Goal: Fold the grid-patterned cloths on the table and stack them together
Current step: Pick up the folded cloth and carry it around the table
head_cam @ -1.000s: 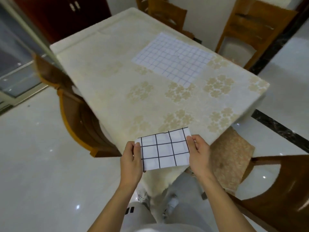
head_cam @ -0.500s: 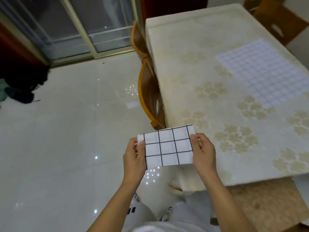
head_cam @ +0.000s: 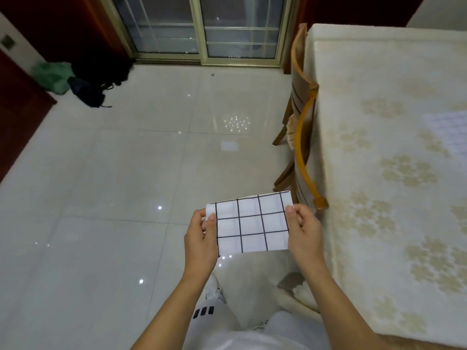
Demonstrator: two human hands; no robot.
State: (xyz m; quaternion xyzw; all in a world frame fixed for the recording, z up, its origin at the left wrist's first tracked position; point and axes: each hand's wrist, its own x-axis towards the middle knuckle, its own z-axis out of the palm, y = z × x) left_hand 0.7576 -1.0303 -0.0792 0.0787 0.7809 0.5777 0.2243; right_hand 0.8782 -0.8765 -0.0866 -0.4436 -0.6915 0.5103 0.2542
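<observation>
The pale tiled floor (head_cam: 106, 188) fills the left and centre of the frame, with sliding glass doors (head_cam: 202, 29) along the top and dark and green bags (head_cam: 75, 82) heaped in the upper left. The table (head_cam: 394, 223), under a cream floral covering, runs down the right side, a wooden chair (head_cam: 302, 147) tucked against its left edge. At the right border a pale grid cloth (head_cam: 452, 132) lies flat on the table, apparently not yet folded. In the lower centre, off the table and above the floor, a folded cloth with bold black grid lines (head_cam: 252, 222) is held up between both hands. The left hand (head_cam: 202, 238) pinches its left edge, thumb on top and fingers (head_cam: 199, 218) curled behind; the right hand (head_cam: 303, 231) pinches the right edge likewise. Both forearms rise from the bottom of the frame, wrists level, holding the cloth taut. The risk, as I judge it: with the cloth in mid-air away from the table, a loosened pinch could let the layers spring open or drop the cloth to the floor.
</observation>
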